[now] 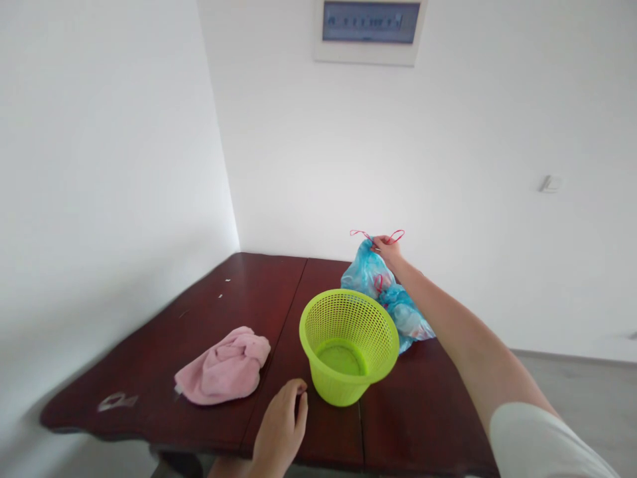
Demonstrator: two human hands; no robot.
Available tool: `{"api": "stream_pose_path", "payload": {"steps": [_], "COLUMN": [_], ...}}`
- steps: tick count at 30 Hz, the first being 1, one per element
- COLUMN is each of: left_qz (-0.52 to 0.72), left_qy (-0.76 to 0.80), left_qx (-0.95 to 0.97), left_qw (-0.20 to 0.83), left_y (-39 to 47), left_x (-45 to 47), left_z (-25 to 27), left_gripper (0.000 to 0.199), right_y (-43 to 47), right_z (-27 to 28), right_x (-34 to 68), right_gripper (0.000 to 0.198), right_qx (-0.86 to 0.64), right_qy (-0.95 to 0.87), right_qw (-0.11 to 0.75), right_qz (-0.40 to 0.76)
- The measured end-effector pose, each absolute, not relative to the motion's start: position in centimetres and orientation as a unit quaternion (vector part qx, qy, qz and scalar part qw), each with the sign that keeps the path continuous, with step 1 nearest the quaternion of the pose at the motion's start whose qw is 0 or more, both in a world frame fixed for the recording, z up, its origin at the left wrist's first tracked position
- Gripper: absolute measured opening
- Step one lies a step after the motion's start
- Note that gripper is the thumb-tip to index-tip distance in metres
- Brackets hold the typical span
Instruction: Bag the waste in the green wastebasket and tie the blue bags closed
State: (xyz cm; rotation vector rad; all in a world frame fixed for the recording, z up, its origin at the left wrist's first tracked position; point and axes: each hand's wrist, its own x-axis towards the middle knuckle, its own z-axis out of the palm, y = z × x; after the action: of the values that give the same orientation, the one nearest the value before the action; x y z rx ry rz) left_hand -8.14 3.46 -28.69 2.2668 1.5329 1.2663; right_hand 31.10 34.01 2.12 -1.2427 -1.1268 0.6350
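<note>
At the back of the table, my right hand [388, 249] is closed on the gathered top of a blue plastic bag [365, 269] with red drawstrings. The bag's top is raised, and its loops stick out on both sides of my fingers. A second blue plastic bag [408, 312] lies beside it, partly behind my forearm. In front of the bags stands an upright lime-green plastic basket [343, 395] with nothing in it. My left hand [283, 425] rests near the table's front edge, just left of the basket, its fingers loosely curled with a gap at the thumb and nothing visible in them.
A folded pink towel [223, 372] lies left of the basket on the dark red wooden table [269, 285]. Small white scraps and a torn pale patch mark the table's left side. White walls stand behind and left. A breaker panel [371, 23] hangs above.
</note>
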Motion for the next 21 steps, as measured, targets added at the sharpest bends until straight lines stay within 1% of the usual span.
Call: {"api": "stream_pose_path", "payload": {"steps": [2,7,10,13,15,17,19,21], "left_qz": [0.419,0.423,0.428,0.434,0.438,0.46,0.518,0.585], "left_qy": [0.506,0.504,0.503,0.51,0.511,0.503,0.48,0.432], "left_qx": [0.751,0.749,0.744,0.728,0.712,0.681,0.634,0.604], "left_qw": [0.065,0.081,0.105,0.151,0.201,0.268,0.316,0.325], "left_y": [3.5,3.6,3.6,3.4,3.2,2.9,2.3,1.2], "left_x": [-8.1,-8.0,-8.0,-8.2,-8.4,-8.4,-8.2,-7.8], "left_z": [-28.7,-28.7,-28.6,-28.1,-27.4,-26.3,-24.4,-21.7], "left_gripper": [0.029,0.029,0.029,0.03,0.033,0.042,0.054,0.058], "right_y": [33.3,29.7,26.6,22.6,19.4,15.7,11.6,7.3], "right_z": [4.5,10.6,14.8,18.7,20.6,22.0,22.7,22.6], "right_x": [32.0,34.7,36.6,38.3,38.9,38.8,38.0,36.7], "right_gripper": [0.027,0.042,0.039,0.032,0.029,0.025,0.022,0.02], "right_qx": [-0.491,-0.373,-0.318,-0.268,-0.223,-0.184,-0.17,-0.177], "right_qy": [-0.472,-0.442,-0.432,-0.436,-0.466,-0.516,-0.562,-0.589], "right_qw": [0.67,0.755,0.791,0.816,0.82,0.808,0.785,0.767], "right_qz": [0.295,0.31,0.295,0.269,0.245,0.217,0.196,0.183]}}
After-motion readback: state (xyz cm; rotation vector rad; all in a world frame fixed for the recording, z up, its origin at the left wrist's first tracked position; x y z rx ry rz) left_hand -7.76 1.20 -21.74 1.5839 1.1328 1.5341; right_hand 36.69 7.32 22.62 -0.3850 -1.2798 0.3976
